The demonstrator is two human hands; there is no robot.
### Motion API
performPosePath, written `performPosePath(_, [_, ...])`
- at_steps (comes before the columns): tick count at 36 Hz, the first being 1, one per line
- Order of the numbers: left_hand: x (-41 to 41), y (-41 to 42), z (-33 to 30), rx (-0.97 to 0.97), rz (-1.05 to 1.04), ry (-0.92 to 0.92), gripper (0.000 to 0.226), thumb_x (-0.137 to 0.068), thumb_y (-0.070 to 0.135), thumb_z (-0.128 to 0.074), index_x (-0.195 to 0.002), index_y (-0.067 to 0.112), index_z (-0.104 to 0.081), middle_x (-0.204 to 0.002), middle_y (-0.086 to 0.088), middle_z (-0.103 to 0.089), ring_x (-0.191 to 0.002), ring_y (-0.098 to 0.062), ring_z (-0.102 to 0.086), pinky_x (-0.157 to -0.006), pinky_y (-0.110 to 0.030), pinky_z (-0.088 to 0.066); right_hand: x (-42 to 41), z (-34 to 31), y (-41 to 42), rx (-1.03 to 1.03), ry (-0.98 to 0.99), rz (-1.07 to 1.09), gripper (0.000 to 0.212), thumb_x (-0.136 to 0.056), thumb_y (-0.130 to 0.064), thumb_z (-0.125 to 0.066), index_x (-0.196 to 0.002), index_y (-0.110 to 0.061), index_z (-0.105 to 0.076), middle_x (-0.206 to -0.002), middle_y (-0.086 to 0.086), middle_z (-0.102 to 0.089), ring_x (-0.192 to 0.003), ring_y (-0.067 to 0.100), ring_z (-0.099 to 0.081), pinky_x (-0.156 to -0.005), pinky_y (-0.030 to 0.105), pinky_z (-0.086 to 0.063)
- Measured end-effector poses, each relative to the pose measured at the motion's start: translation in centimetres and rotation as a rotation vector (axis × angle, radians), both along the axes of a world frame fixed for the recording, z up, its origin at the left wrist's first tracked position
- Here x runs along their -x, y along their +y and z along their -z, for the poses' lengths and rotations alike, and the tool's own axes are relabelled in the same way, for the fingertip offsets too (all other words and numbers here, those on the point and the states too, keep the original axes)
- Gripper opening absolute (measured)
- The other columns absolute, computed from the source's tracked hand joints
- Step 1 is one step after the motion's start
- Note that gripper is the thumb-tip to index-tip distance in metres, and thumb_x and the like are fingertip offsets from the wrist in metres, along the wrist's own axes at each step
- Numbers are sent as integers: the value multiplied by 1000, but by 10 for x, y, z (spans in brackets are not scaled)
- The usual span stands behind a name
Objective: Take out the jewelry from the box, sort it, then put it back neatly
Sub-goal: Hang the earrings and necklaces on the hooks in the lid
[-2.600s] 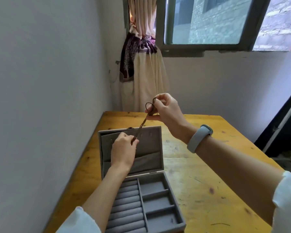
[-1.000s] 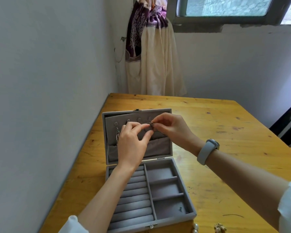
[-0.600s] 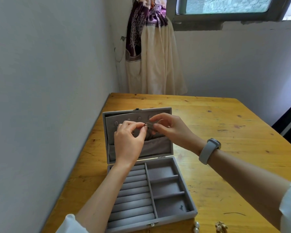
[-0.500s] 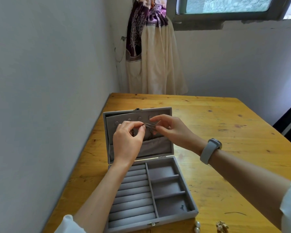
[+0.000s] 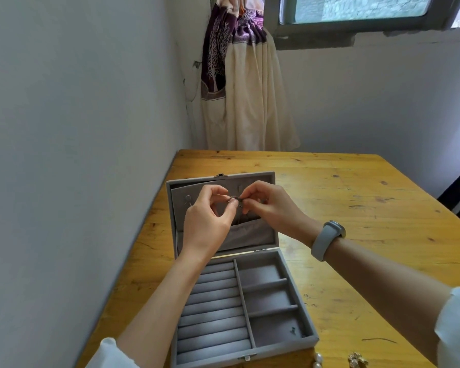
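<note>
A grey velvet jewelry box (image 5: pixel 310 325) lies open on the wooden table (image 5: pixel 369 208), its lid (image 5: pixel 250 179) standing upright at the back. My left hand (image 5: pixel 206 221) and my right hand (image 5: pixel 270 205) meet in front of the lid, fingertips pinching a thin necklace (image 5: pixel 234 200) between them. The chain's lower part runs down toward the lid's pocket (image 5: pixel 250 235), partly hidden by my hands. The ring rolls and the right-hand compartments look empty apart from one tiny dark piece (image 5: pixel 292 330).
A pearl earring (image 5: pixel 318 360) and a gold ornament (image 5: pixel 356 359) lie on the table in front of the box. A white wall runs close along the table's left edge. A tied curtain (image 5: pixel 239 83) hangs behind the far edge, below a window.
My hands have come down from above the table, where they held the necklace stretched out, to the lid's inner face. The view has tilted downward; the fingertips have shifted slightly at the clasp.
</note>
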State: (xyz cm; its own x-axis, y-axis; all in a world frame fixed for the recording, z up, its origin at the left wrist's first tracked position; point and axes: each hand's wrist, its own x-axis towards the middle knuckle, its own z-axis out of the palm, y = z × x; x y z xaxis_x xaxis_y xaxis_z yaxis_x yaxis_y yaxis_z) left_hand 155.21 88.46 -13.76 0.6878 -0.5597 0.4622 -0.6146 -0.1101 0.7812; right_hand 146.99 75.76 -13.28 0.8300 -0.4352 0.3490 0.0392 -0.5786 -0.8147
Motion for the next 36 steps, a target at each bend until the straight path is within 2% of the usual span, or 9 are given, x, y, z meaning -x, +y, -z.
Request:
performPosePath(2, [1,-2,2,-1,-40,-9,18,-84,22,-66,-98,24,-54,-82,16,-59,-72,-1,-57,-63,-10,-44,-2,1,-1,-13,-23,21,9,-85,-2,-58,-87,-10,-61,-71,3,-65,-73,24,-64,-72,35,-51])
performPosePath(5, [-2,-5,6,-3,-139,-106,14,-86,19,-63,-97,20,-54,-83,4,-63,-76,-12,-59,-68,-25,-48,-6,4,-1,-1,-59,72,9,-85,-1,-58,-87,-8,-62,-72,4,-64,-72,21,-64,-70,30,-52])
performPosePath(9, [-11,-8,9,-62,-311,-508,9,-82,17,-68,-86,13,-62,-71,-2,-63,-67,-20,-55,-64,-30,-38,-15,7,0,187,-176,170,9,-83,0,-61,-88,-5,-66,-78,5,-66,-68,9,-58,-66,18,-48])
performPosePath(14, [-24,-11,9,-126,-442,-763,7,-80,18,-69,-82,13,-65,-75,-3,-64,-73,-25,-54,-66,-32,-29,-29,12,-1,488,-258,284,8,-81,-2,-60,-85,-2,-67,-81,11,-66,-74,24,-60,-67,32,-51])
performPosePath(18, [-29,-14,8,-194,-519,-788,8,-80,20,-67,-79,13,-64,-77,-4,-63,-75,-25,-53,-66,-32,-28,-37,19,-2,670,-264,307,17,-85,-11,-50,-82,-2,-64,-77,11,-63,-70,27,-59,-63,35,-47])
performPosePath(22, [-32,-18,8,-246,-562,-791,9,-81,21,-65,-77,13,-63,-75,-4,-64,-74,-25,-53,-66,-33,-27,-45,23,-3,708,-242,360,25,-86,-18,-43,-79,-4,-63,-75,9,-63,-69,26,-58,-64,33,-42])
performPosePath(26, [-34,-20,8,-294,-584,-835,11,-81,23,-64,-77,13,-64,-76,-4,-62,-76,-25,-52,-67,-34,-26,-49,24,-2,724,-231,425,24,-86,-19,-44,-75,-7,-61,-72,7,-61,-68,25,-57,-65,27,-31])
performPosePath(31, [-34,-18,12,-350,-595,-867,13,-78,24,-67,-75,12,-66,-82,-6,-59,-80,-25,-50,-66,-36,-30,-50,32,-1,856,-166,493,21,-85,-17,-47,-70,-10,-60,-69,5,-59,-67,25,-54,-61,33,-34])
performPosePath(36, [-30,-16,20,-421,-571,-900,13,-77,26,-68,-76,13,-69,-82,-5,-57,-81,-23,-48,-67,-33,-25,-45,43,0,928,-134,459,13,-82,-15,-55,-73,-12,-64,-70,3,-60,-66,25,-53,-64,31,-27])
